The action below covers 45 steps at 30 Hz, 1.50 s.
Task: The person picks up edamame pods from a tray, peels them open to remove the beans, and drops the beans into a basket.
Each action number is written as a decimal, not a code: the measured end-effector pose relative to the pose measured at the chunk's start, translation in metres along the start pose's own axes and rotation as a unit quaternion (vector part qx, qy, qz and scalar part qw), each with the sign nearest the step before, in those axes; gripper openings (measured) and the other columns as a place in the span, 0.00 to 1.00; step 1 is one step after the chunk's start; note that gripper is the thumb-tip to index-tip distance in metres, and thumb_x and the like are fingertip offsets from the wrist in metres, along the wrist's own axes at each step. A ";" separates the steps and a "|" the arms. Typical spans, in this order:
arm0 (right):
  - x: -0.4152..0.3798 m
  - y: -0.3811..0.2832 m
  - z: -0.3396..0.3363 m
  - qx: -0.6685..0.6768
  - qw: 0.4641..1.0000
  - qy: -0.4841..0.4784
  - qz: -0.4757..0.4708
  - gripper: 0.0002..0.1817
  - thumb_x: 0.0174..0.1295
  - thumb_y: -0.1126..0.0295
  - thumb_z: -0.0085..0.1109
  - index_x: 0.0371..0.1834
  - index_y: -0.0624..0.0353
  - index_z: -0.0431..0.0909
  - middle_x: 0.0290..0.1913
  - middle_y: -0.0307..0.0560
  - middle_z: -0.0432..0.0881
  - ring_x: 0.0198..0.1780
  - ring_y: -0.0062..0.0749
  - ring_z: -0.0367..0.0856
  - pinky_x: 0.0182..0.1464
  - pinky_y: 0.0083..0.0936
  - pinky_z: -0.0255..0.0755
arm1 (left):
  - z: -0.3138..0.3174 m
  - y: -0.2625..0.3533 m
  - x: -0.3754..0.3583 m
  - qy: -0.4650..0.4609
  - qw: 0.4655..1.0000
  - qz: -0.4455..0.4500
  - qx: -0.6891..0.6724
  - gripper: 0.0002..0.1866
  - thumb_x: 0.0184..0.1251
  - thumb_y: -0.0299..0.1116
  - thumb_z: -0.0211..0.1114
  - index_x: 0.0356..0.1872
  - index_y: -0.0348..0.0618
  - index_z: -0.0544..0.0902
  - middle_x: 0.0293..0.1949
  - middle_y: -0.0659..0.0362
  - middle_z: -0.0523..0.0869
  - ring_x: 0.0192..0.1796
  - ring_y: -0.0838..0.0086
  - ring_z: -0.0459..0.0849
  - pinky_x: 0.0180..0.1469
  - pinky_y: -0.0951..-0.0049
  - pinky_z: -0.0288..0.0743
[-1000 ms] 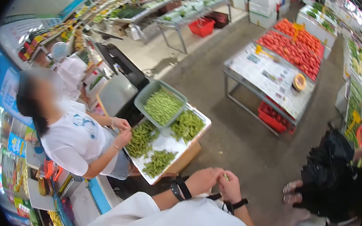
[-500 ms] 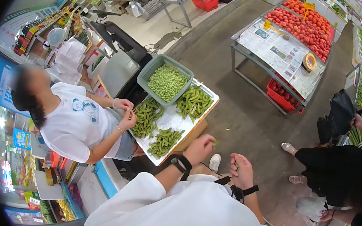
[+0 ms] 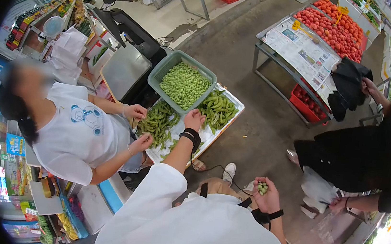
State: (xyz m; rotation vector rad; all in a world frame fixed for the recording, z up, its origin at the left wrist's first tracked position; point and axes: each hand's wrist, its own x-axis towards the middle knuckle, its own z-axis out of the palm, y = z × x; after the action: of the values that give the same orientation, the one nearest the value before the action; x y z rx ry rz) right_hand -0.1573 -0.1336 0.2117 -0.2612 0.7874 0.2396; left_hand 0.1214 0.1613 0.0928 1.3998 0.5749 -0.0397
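My left hand (image 3: pixel 194 120) reaches over the white tray (image 3: pixel 223 134), beside the basket's near corner. Its fingers are curled, and what they hold, if anything, is hidden. Cupped in my right hand (image 3: pixel 268 197), low and to the right, are several shelled green soybeans (image 3: pixel 262 187). Piles of green pods (image 3: pixel 217 110) lie on the tray. The grey-green plastic basket (image 3: pixel 154 79), filled with shelled soybeans (image 3: pixel 184 86), rests at the tray's far side. Across the tray, a co-worker's hands (image 3: pixel 139 127) are held apart at the near-left pod pile.
A scale (image 3: pixel 125 70) stands left of the basket. Further right is a metal table with newspaper (image 3: pixel 300 52) and tomatoes (image 3: pixel 334 29), with a red crate (image 3: pixel 303 110) beneath. A person in black (image 3: pixel 355 154) at the right carries a dark umbrella (image 3: pixel 349 86) and a plastic bag (image 3: pixel 318 186).
My left hand has moved forward from near my lap to the tray. My right palm now shows several beans. The co-worker's hands have separated, and the person in black has shifted left.
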 end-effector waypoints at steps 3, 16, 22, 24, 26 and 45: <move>0.007 0.002 0.014 0.055 0.998 0.014 -0.017 0.10 0.68 0.72 0.51 0.44 0.69 0.75 0.42 0.50 0.79 0.45 0.36 0.80 0.48 0.25 0.79 | -0.009 0.002 -0.001 -0.024 0.998 -0.023 0.052 0.14 0.70 0.23 0.50 0.53 0.31 0.73 0.46 0.51 0.80 0.37 0.68 0.86 0.35 0.74 0.83; 0.183 0.051 0.103 -0.176 0.971 -0.161 -0.032 0.17 0.64 0.68 0.59 0.51 0.68 0.71 0.48 0.51 0.79 0.48 0.31 0.79 0.53 0.25 0.74 | -0.092 -0.010 -0.166 -0.091 0.987 -0.125 -0.051 0.09 0.71 0.26 0.52 0.47 0.37 0.78 0.37 0.55 0.85 0.32 0.75 0.84 0.31 0.80 0.79; 0.244 0.091 0.273 -0.097 0.988 -0.085 0.083 0.41 0.67 0.46 0.51 0.71 0.63 0.47 0.68 0.60 0.59 0.68 0.50 0.62 0.71 0.45 0.55 | -0.105 -0.004 -0.190 -0.078 0.989 -0.104 -0.074 0.10 0.71 0.28 0.53 0.48 0.39 0.78 0.37 0.56 0.85 0.32 0.76 0.84 0.32 0.80 0.79; 0.263 0.102 0.275 -0.102 0.989 -0.064 0.086 0.48 0.67 0.46 0.52 0.75 0.64 0.37 0.71 0.64 0.52 0.72 0.53 0.57 0.72 0.44 0.54 | -0.111 0.003 -0.186 -0.063 0.990 -0.110 -0.060 0.10 0.71 0.29 0.53 0.48 0.38 0.78 0.37 0.57 0.85 0.31 0.76 0.84 0.32 0.80 0.79; 0.270 0.106 0.252 -0.076 0.982 -0.146 0.091 0.44 0.67 0.47 0.52 0.73 0.66 0.44 0.69 0.64 0.56 0.69 0.53 0.60 0.71 0.43 0.58 | -0.118 0.005 -0.183 -0.042 0.991 -0.114 -0.059 0.09 0.71 0.29 0.54 0.47 0.38 0.78 0.37 0.57 0.85 0.31 0.77 0.84 0.32 0.81 0.78; 0.072 0.050 0.031 -0.269 0.957 -0.072 0.080 0.13 0.70 0.67 0.49 0.51 0.62 0.73 0.42 0.46 0.81 0.38 0.23 0.78 0.42 0.19 0.74 | -0.103 -0.002 -0.084 -0.118 0.661 0.084 0.736 0.37 0.47 0.38 0.69 0.63 0.49 0.67 0.58 0.49 0.71 0.64 0.51 0.66 0.64 0.48 0.62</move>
State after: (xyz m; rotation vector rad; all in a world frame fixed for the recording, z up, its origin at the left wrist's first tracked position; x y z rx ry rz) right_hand -0.1027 -0.0687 0.1738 -0.6874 0.5871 0.6212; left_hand 0.0117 0.2310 0.1182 2.9773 0.0604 -0.6644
